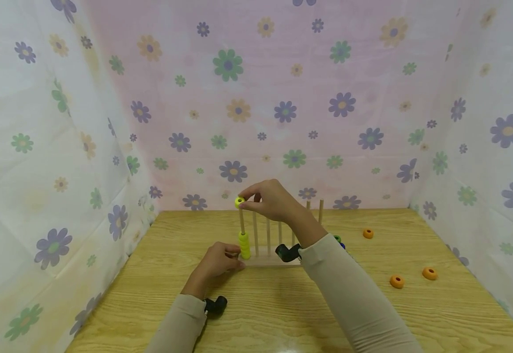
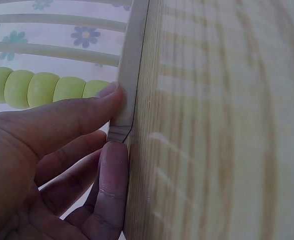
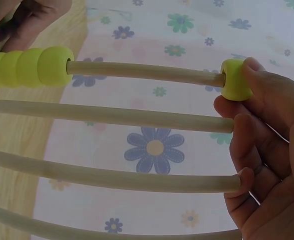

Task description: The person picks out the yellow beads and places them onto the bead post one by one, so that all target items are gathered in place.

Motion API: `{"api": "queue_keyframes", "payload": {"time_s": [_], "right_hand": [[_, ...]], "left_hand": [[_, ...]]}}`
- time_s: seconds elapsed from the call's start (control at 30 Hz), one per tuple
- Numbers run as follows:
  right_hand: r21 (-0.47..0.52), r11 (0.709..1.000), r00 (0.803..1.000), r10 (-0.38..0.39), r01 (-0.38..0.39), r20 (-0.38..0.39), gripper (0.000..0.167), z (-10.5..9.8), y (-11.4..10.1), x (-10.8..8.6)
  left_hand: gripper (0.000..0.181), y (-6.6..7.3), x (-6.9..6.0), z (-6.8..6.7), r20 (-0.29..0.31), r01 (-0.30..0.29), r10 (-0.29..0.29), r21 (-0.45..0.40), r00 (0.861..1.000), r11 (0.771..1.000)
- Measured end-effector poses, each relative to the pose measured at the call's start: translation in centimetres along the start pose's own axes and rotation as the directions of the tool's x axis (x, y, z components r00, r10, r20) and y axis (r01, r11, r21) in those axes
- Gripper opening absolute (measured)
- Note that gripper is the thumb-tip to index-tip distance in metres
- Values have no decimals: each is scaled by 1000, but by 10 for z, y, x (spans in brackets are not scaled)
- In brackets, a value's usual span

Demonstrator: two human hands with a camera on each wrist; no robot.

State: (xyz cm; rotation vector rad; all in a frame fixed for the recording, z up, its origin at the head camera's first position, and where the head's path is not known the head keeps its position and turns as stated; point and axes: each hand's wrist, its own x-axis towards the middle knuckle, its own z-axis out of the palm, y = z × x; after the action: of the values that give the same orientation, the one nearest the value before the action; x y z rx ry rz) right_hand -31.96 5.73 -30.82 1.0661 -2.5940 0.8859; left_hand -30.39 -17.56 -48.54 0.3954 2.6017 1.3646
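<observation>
A wooden peg rack (image 1: 270, 264) stands upright on the table with a row of thin pegs. On its leftmost peg sits a low stack of yellow-green beads (image 1: 244, 246). My right hand (image 1: 270, 200) pinches one more yellow-green bead (image 3: 235, 80) between thumb and forefinger at the tip of that peg. In the right wrist view the peg's end meets the bead's hole, and my other fingers touch or lie close to the neighbouring peg tips. My left hand (image 1: 217, 261) holds the left end of the rack's base, thumb (image 2: 94, 110) beside the lowest bead.
Three orange beads (image 1: 397, 281) lie apart on the right side of the table. A green bead (image 1: 337, 238) and a blue bead show partly behind my right sleeve (image 1: 349, 289). Flowered cloth (image 1: 265, 98) hangs around the table at the back and both sides.
</observation>
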Motion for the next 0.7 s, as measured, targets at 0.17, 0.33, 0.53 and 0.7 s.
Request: {"api": "queue_keyframes", "payload": {"time_s": [0.17, 0.33, 0.53, 0.7], "right_hand": [[22, 1000, 1000, -11, 11, -5, 29, 1, 0, 0], [28, 1000, 1000, -5, 5, -5, 29, 1, 1, 0], [29, 1000, 1000, -4, 4, -8, 29, 1, 1, 0], [29, 1000, 1000, 1, -1, -6, 29, 1, 1, 1]], "left_hand": [[45, 0, -1, 0, 12, 3, -2, -9, 1000, 1000], [46, -1, 0, 0, 11, 1, -1, -5, 1000, 1000], [47, 0, 0, 0, 12, 8, -7, -15, 1000, 1000], [47, -1, 0, 0, 14, 5, -4, -21, 1000, 1000]]}}
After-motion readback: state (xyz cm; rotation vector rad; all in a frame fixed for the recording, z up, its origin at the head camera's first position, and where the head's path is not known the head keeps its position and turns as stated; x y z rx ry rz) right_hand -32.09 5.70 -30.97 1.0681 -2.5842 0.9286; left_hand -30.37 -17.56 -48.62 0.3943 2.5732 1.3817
